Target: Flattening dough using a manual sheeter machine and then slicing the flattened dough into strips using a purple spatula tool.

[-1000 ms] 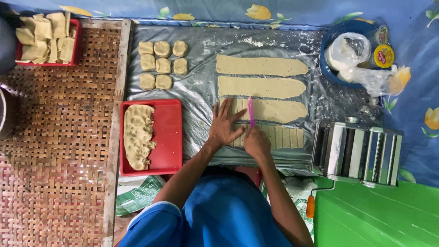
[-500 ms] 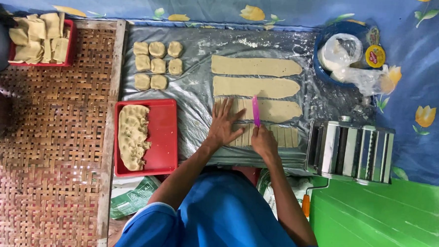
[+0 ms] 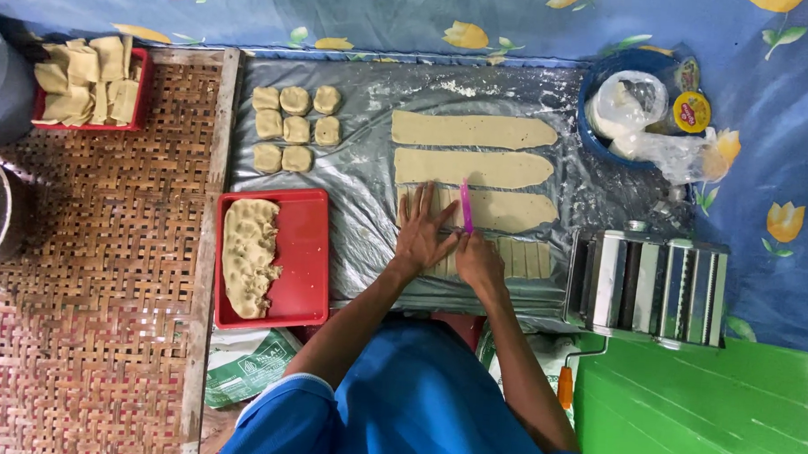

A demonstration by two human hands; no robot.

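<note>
Head view: the left hand [image 3: 425, 234] lies flat, fingers spread wide, pressing a dough strip [image 3: 505, 210] on the silver plastic sheet [image 3: 361, 180]. The right hand [image 3: 478, 260], just beside it, grips a pink cutter [image 3: 466, 205] standing across that strip. Cut pieces [image 3: 528, 258] lie right of the fingers; two uncut strips [image 3: 474, 130] lie beyond them. A red tray [image 3: 307, 259] sits left, a pasta roller [image 3: 651, 286] right, on woven matting [image 3: 102, 268].
</note>
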